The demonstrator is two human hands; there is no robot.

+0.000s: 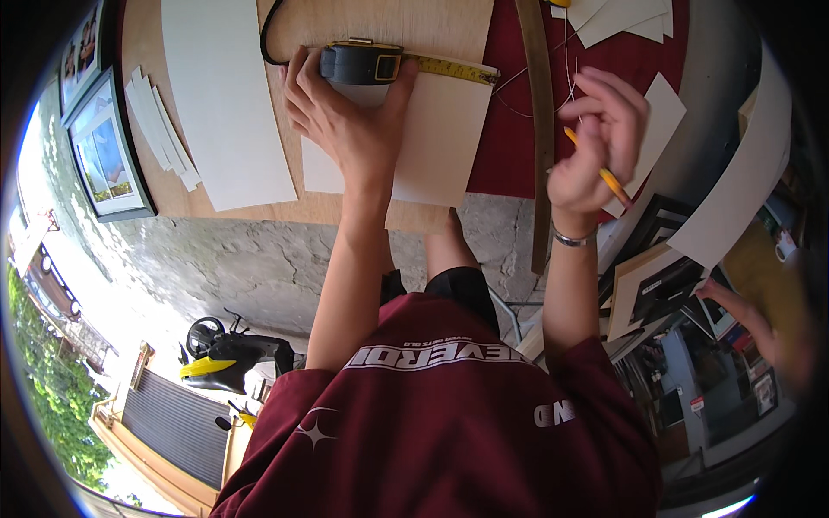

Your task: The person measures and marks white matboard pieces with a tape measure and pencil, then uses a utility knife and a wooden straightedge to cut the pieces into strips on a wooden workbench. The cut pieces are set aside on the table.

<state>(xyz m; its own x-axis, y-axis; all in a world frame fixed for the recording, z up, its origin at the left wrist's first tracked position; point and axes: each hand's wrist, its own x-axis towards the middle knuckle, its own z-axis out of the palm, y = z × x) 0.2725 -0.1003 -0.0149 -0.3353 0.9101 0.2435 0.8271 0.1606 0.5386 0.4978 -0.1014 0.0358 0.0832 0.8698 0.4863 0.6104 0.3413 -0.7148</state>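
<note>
**Tape [358, 66] laid out, pencil [613, 186] held clear**

The blade [453, 70] is stretched along the card's [440, 142] far edge, its end set near the right corner — measuring seems under way. No pencil line can be made out, so marking appears undone. The tape is clasped by the left hand [350, 129], between thumb and fingers; the pencil is held by the blurred right hand [598, 142] — well apart from the card.
</note>
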